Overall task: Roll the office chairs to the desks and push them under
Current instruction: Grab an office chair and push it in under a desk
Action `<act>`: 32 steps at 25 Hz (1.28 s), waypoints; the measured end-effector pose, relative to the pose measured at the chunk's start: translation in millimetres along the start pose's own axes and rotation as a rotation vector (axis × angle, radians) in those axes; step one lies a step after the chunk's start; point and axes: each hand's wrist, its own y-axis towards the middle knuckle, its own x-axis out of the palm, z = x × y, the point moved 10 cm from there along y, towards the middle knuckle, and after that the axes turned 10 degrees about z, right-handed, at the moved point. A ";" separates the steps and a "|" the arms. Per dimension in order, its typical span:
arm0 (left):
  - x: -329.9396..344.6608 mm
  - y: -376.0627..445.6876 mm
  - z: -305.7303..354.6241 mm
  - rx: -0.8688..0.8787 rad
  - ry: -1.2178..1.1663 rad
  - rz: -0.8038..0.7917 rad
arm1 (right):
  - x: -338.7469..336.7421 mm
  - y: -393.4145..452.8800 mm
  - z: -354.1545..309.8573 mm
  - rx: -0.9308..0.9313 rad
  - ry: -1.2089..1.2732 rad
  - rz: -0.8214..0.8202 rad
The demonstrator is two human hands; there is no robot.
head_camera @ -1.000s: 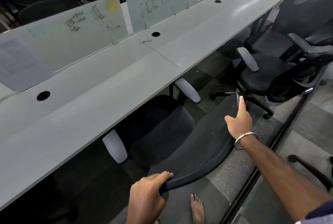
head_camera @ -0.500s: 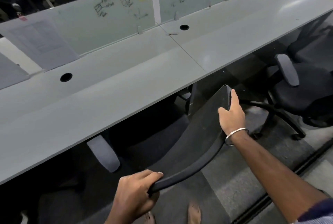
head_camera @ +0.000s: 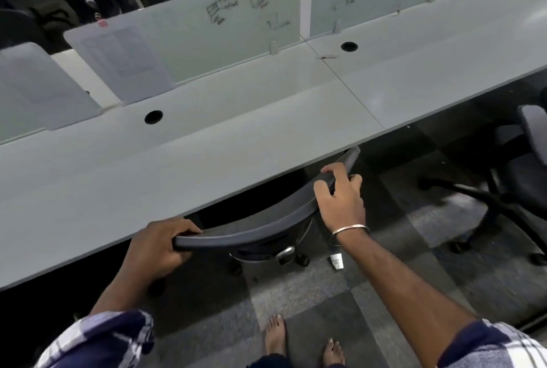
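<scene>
Head view. A black office chair (head_camera: 266, 219) is seen from above, its seat hidden beneath the grey desk (head_camera: 207, 166); only the curved top edge of the backrest and part of the wheeled base are visible. The backrest edge is pressed close to the desk front, its long axis running from lower left to upper right, roughly parallel to the desk edge; the chair faces in under the desk. The left end of the backrest is gripped by the left hand (head_camera: 154, 249), fingers curled over the rim. The right end is held by the right hand (head_camera: 340, 202), thumb in front, fingers loosely wrapped behind. A second chair (head_camera: 527, 172) is noted at far right, partly under the adjoining desk.
</scene>
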 end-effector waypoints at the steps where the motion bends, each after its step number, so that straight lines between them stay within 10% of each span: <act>1: -3.0 6.9 -5.2 0.002 0.000 -0.002 | 2.8 1.4 -4.2 -0.033 -0.061 0.002; 18: 30.9 21.2 10.3 0.176 -0.143 -0.066 | -29.1 28.4 3.4 -0.091 0.071 0.231; 32: 20.5 74.9 16.6 0.023 -0.098 -0.016 | -14.4 85.7 12.6 -0.140 0.075 0.098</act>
